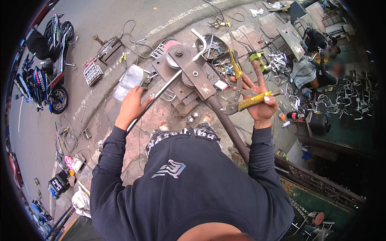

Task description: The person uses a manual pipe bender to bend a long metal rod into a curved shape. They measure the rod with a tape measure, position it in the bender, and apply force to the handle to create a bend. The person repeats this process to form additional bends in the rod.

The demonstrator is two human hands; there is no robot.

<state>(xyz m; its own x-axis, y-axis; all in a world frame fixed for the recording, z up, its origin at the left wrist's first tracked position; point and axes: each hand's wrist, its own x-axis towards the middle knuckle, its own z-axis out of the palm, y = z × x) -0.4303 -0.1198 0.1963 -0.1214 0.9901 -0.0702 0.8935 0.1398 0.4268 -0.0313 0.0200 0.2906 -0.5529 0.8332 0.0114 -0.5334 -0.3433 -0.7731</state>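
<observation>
A steel tube bender (167,74) with plates and rollers stands in front of me. A thin shiny metal tube (165,86) runs into it from the lower left, and a bent tube end (200,48) sticks up at its far side. My left hand (134,105) lies over the tube, thumb along it. A thick brown lever bar (229,128) slopes from the bender toward my right side. My right hand (259,105) holds a plier-like tool (253,101) with yellow handles above this bar. One handle crosses the palm under the thumb, and two fingers stretch upward.
Trays of metal parts (213,47) sit behind the bender. A green power tool (259,60) lies right of them. Bent metal pieces (337,96) pile up at right, near co-workers (319,52). Cables (134,40) trail over the ground. A motorcycle (44,76) stands at left.
</observation>
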